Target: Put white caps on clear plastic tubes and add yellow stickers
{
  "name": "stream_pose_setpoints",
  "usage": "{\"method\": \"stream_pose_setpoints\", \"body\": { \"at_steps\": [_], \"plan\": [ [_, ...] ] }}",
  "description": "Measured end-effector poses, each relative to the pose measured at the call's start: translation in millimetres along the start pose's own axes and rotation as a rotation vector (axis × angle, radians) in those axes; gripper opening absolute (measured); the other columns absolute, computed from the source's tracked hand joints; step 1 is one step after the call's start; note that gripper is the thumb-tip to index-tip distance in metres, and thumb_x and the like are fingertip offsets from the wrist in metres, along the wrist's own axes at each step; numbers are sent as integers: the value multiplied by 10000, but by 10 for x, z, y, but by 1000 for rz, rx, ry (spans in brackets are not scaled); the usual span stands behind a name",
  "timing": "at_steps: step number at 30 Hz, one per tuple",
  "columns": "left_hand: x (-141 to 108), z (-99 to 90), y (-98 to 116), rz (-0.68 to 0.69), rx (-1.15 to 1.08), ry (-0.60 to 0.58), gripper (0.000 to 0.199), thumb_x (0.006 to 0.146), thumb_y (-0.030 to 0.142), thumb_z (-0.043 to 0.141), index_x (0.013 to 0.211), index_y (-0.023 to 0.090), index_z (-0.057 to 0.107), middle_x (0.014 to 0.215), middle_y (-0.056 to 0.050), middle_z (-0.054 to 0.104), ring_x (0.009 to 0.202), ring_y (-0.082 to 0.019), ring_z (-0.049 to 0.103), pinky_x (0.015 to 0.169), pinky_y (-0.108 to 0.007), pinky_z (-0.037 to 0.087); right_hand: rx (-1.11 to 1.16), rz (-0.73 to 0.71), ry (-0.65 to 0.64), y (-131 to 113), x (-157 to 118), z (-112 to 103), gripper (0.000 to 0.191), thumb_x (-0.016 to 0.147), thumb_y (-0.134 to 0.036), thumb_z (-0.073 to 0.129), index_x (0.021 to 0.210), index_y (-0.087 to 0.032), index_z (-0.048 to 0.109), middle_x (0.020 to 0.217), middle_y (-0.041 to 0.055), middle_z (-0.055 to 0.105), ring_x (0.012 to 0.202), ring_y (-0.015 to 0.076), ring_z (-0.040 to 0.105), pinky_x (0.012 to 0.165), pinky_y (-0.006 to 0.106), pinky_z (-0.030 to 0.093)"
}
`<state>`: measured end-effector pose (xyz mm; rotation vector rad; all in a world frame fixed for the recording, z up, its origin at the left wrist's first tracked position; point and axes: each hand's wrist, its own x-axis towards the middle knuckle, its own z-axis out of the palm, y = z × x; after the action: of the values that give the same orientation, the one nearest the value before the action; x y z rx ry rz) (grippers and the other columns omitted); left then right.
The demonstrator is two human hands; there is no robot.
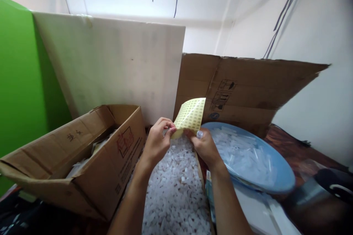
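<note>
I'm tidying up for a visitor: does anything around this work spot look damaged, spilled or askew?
The standing brown cardboard sheet looks worn: its top edge is ragged, as if torn. The white board beside it has what may be tape stuck on its top edge. No clear spill shows around the blue tray.

Sheet [191,114]: pale yellow, rows of small darker marks; curved, tilted upward, lower edge held by left hand [159,138] and right hand [206,147], above small whitish pieces [176,194].
</note>
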<state>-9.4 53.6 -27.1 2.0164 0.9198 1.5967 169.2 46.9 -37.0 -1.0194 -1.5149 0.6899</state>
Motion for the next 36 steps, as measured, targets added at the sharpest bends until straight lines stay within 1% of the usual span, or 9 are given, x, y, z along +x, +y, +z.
{"method": "stream_pose_setpoints", "body": {
  "at_steps": [4, 9, 12, 15, 19, 26, 29, 31, 36],
  "plan": [
    [-2, -9, -42, 1, -3, 3, 126, 960, 160, 585, 850, 187, 640, 994, -57, 657, 959, -187, 629, 884, -326, 493, -18, -30, 2, 0, 16, 31, 295, 855, -369, 651, 805, -101, 763, 747, 60, 721, 651, 180, 600, 628, 271, 477],
    [4, -32, 42, 11, -29, -8, 122, 960, 183, 606, 848, 192, 654, 1074, -70, 645, 1049, -198, 623, 971, -341, 487, -60, -59, 9, 11, 37, 62, 275, 849, -317, 626, 897, -98, 785, 782, 74, 746, 695, 214, 649, 636, 278, 491],
    [7, -55, 178, 20, -95, -51, 107, 946, 198, 650, 840, 200, 667, 1136, -70, 639, 1127, -206, 614, 1015, -346, 481, -109, -115, 7, -10, 37, 83, 282, 847, -239, 579, 974, -113, 797, 896, 92, 776, 783, 243, 693, 741, 309, 532],
    [-5, -55, 281, 11, -137, -110, 145, 955, 207, 648, 811, 207, 666, 1170, -71, 634, 1177, -219, 597, 1073, -385, 457, -159, -190, -4, -26, 30, 94, 398, 835, -145, 488, 1092, -153, 792, 1048, 88, 782, 941, 259, 718, 883, 331, 542],
    [-23, 5, 281, 16, -85, -170, 147, 953, 198, 646, 808, 215, 671, 1205, -81, 620, 1228, -251, 561, 1140, -472, 397, -237, -242, -12, -18, 22, 86, 479, 821, -94, 449, 1152, -190, 781, 1123, 75, 776, 1058, 262, 716, 945, 331, 533],
    [-36, 105, 175, -19, -81, -144, 145, 957, 211, 634, 814, 211, 655, 1191, -85, 599, 1200, -253, 558, 1118, -482, 405, -403, -256, -35, 10, 23, 96, 399, 824, -112, 478, 1060, -198, 789, 1096, 96, 776, 984, 264, 726, 876, 306, 526],
    [-34, 121, 135, -18, -75, -135, 131, 954, 206, 635, 825, 204, 654, 1185, -85, 588, 1190, -245, 564, 1110, -472, 410, -485, -231, -9, 58, 27, 105, 290, 797, -127, 506, 879, -164, 782, 899, 131, 774, 838, 275, 723, 768, 305, 516],
    [-31, 130, 113, -4, -59, -124, 125, 949, 196, 639, 824, 198, 652, 1172, -81, 584, 1174, -236, 571, 1099, -459, 417, -523, -216, 2, 86, 28, 109, 240, 807, -155, 522, 799, -161, 762, 815, 139, 756, 790, 277, 711, 732, 306, 502],
    [-26, 142, 92, 8, -60, -101, 109, 940, 188, 646, 832, 190, 655, 1144, -80, 584, 1147, -225, 581, 1075, -431, 433, -554, -224, -16, 89, 26, 131, 273, 877, -215, 494, 863, -179, 764, 880, 129, 766, 880, 272, 713, 771, 296, 501]
  ]
}}
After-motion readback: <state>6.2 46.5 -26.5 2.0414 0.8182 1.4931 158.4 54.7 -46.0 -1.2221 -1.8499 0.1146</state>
